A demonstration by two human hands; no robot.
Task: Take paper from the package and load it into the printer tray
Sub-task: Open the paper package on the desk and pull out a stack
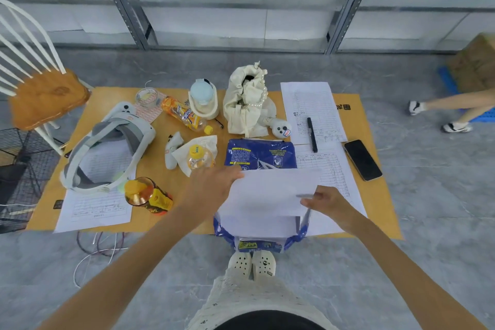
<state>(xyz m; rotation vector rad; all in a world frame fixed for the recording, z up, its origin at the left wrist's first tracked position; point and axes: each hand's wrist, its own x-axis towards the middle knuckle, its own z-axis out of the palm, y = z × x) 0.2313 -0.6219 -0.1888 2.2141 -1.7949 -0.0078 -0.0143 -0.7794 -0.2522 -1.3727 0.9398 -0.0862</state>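
A blue paper package (261, 155) lies open on the brown mat, its torn near end (292, 238) by my feet. More white paper (257, 225) shows inside it. I hold a thin stack of blank white sheets (270, 193) lifted above the package. My left hand (211, 187) grips the stack's left edge. My right hand (325, 199) pinches its right edge. No printer or tray is in view.
On the mat (160, 166): a VR headset (107, 147), several drink bottles (184, 114), a cream bag (247, 102), printed forms (310, 104), a black marker (312, 134), a phone (363, 159). A chair (40, 94) stands left. Cables (99, 246) lie on the floor. Another person's legs (450, 110) are at right.
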